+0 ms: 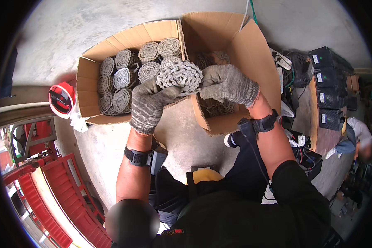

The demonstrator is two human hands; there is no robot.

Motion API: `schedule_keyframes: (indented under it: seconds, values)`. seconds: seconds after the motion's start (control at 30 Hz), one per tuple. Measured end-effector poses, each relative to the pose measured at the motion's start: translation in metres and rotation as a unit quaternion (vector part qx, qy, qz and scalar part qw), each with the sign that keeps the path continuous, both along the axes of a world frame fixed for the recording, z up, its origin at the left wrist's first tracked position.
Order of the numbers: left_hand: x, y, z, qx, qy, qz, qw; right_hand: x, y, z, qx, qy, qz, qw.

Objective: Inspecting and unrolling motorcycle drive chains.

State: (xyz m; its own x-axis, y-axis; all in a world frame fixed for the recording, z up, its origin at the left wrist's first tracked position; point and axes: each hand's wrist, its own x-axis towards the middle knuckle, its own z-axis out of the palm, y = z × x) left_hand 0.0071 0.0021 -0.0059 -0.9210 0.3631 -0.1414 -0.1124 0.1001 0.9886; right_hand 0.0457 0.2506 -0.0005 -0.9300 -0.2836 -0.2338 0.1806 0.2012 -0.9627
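The left hand [148, 105], in a grey knit glove, is narrowed on the lower left edge of a rolled metal chain [180, 76]. The right hand [231, 84], gloved alike, pinches the chain's right edge between thumb and fingers. The chain is therefore held between both hands, its spiral face in view.

Just behind the left hand, at its wrist, is a black strap [137, 157] carrying a dark device. A similar black band [265, 122] encircles the right wrist.

Beyond the left hand and to its left stands an open cardboard box [87, 87], with chain rolls [122, 78] packed side by side, spiral ends upward. Around and beyond the right hand is a second cardboard box [252, 53]; further chain rolls [219, 108] lie inside it, partly hidden by that hand. Grey concrete floor [186, 132] shows between the forearms.

Well left of the left hand, beside the first box, is a red helmet [62, 99]. Farther off, to the left and behind that hand, is a red metal vehicle bed [66, 186].

Well right of the right hand are black crates [330, 99] in a row. Farther out on that side, another person [359, 130] is bent low, in a light top.
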Motion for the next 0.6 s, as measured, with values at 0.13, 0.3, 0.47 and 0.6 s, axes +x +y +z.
schedule_keyframes:
  seconds: [0.13,0.3,0.47,0.6]
  values:
    - [-0.002,0.0,0.023,-0.045,-0.012,-0.033,0.998,0.0,0.006,0.0,-0.001,0.003,0.006,1.0]
    - [-0.006,-0.005,0.028,-0.11,0.016,-0.078,0.991,0.001,0.007,0.017,0.039,-0.036,0.002,0.999]
    - [-0.007,-0.008,0.028,-0.148,0.06,-0.119,0.98,-0.001,0.011,0.001,0.081,0.101,0.058,0.99]
    - [-0.01,-0.008,0.029,-0.225,0.137,-0.196,0.945,-0.002,0.004,0.006,0.106,0.036,0.106,0.988]
